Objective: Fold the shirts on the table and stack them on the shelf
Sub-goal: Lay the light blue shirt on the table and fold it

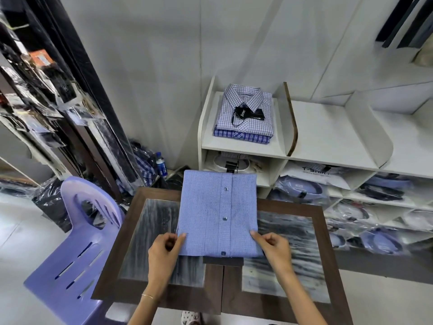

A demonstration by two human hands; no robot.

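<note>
A light blue checked shirt [218,214], folded into a rectangle with its button placket up, lies on the dark wood-framed table [318,233] and hangs past the far edge. My left hand [164,252] pinches its near left corner. My right hand [274,249] pinches its near right corner. On the white shelf [236,144] beyond the table sits a stack of two folded shirts: a white-and-blue checked one [243,113] with a black tag on top, a darker blue plaid one [241,137] beneath.
A purple plastic chair [77,252] stands left of the table. The lower cubbies [365,195] at right hold bagged shirts. A blue water bottle [161,165] and bagged garments [46,198] lie on the floor at left. Packaged items hang on a dark rack [46,90].
</note>
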